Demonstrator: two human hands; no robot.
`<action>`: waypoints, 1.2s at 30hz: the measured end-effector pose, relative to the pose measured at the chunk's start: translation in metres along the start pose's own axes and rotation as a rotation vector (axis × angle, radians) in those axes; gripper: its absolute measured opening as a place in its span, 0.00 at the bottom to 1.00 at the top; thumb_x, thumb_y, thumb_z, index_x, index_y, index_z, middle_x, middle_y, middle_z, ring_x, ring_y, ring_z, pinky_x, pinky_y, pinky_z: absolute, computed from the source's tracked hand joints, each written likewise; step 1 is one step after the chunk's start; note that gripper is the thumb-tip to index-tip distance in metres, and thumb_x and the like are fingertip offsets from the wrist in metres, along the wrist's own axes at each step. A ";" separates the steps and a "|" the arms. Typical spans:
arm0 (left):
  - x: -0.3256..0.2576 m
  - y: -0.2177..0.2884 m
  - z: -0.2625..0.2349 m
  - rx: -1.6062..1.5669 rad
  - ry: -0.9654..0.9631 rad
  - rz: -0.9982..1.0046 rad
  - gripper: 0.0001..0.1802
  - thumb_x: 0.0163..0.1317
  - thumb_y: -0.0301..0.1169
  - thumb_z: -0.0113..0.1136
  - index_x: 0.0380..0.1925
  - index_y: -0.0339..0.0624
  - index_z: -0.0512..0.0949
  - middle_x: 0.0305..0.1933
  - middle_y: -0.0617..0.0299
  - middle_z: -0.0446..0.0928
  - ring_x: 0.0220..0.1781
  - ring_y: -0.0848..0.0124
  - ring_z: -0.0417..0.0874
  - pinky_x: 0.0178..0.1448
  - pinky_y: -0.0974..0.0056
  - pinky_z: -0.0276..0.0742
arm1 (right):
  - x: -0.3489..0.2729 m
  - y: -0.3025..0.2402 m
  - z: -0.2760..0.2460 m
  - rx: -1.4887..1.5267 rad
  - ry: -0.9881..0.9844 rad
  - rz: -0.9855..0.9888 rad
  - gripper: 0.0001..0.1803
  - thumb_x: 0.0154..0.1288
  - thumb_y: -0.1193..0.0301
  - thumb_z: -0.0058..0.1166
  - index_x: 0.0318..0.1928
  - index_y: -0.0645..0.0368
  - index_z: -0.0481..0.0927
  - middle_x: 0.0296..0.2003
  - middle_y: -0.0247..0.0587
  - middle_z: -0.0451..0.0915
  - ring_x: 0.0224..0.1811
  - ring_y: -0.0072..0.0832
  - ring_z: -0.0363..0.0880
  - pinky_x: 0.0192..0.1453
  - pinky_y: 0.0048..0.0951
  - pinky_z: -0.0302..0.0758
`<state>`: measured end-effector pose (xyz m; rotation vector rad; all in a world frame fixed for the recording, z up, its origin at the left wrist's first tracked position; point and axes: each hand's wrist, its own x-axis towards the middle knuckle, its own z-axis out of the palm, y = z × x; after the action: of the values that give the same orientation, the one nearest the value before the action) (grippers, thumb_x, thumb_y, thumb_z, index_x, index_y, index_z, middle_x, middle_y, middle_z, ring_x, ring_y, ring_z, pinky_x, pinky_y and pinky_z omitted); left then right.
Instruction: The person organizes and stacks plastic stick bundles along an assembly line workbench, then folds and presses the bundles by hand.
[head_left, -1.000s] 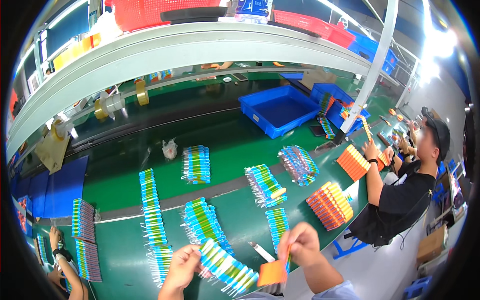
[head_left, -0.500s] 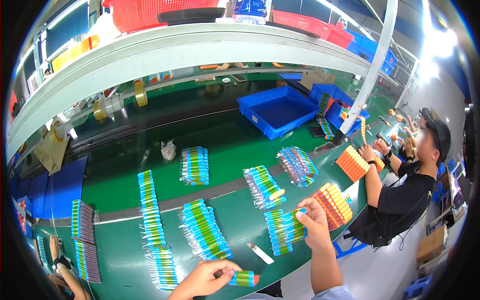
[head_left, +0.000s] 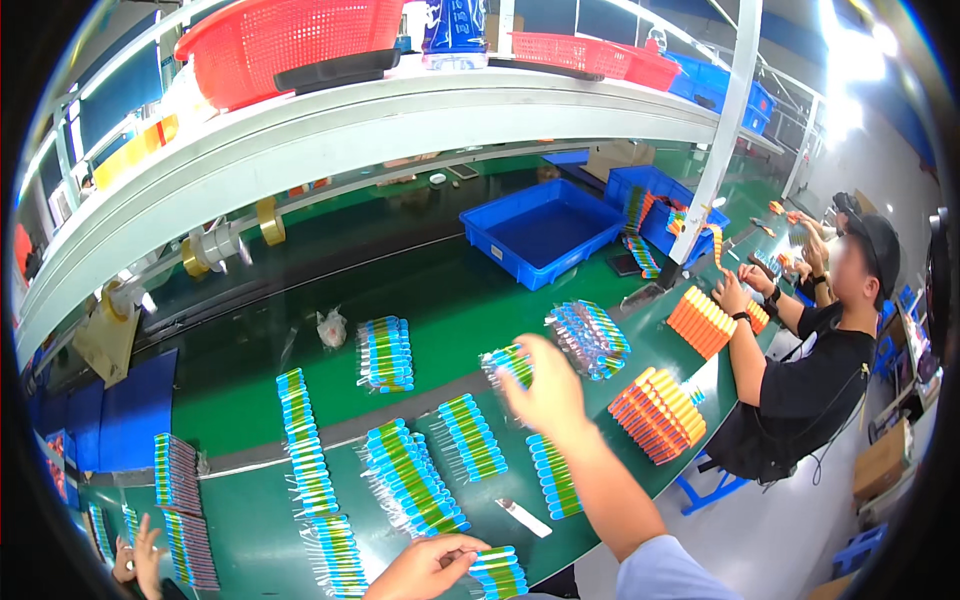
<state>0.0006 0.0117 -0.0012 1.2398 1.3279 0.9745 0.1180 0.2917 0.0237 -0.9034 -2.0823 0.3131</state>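
Observation:
My left hand (head_left: 425,570), low in the middle, pinches a small fanned set of slim blue sticks with a green band (head_left: 498,572). Farther off, my right hand (head_left: 548,388) has its thumb and fingers around a bundle of similar blue-and-green sticks (head_left: 507,366); the hand hides part of it. Between the hands lie a strip of such sticks (head_left: 470,437) and a white cutter-like tool (head_left: 525,517). Another strip (head_left: 554,475) is under my right forearm. A thick stack of them (head_left: 412,478) rests just beyond my left hand.
More blue-and-green rows (head_left: 308,445) lie left, with a stack (head_left: 386,354) beyond. Orange stick stacks (head_left: 657,415) stand right, near a co-worker in black (head_left: 815,385). A blue tray (head_left: 540,270) sits at the back under a white shelf (head_left: 400,110). A post (head_left: 722,130) rises at right.
My right hand has moved away and left, from the front strip to the farther bundle. A strip now lies between the stacks. The set in my left hand looks wider, and its red-orange end no longer shows.

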 end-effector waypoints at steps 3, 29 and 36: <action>0.001 -0.001 0.001 -0.073 -0.018 -0.002 0.11 0.72 0.27 0.55 0.49 0.37 0.81 0.36 0.62 0.82 0.36 0.76 0.80 0.42 0.67 0.76 | 0.018 0.042 -0.003 -0.237 -0.229 0.370 0.37 0.55 0.56 0.71 0.59 0.62 0.71 0.51 0.56 0.80 0.54 0.45 0.82 0.55 0.45 0.79; -0.035 0.024 -0.025 -0.331 0.005 -0.111 0.10 0.71 0.28 0.60 0.48 0.36 0.83 0.31 0.65 0.82 0.28 0.79 0.79 0.32 0.72 0.75 | -0.117 -0.013 -0.051 0.434 -0.982 0.314 0.16 0.64 0.67 0.67 0.47 0.60 0.77 0.34 0.41 0.83 0.37 0.30 0.85 0.40 0.32 0.81; -0.035 0.016 -0.024 -0.292 0.082 -0.089 0.10 0.72 0.29 0.60 0.48 0.37 0.83 0.30 0.68 0.80 0.27 0.81 0.77 0.32 0.73 0.73 | -0.081 -0.028 -0.018 -0.015 -0.729 0.102 0.25 0.65 0.55 0.63 0.49 0.64 0.74 0.40 0.49 0.82 0.44 0.48 0.85 0.46 0.45 0.81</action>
<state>-0.0230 -0.0189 0.0237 0.9205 1.2408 1.1199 0.1503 0.2139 0.0013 -1.0018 -2.6972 0.7731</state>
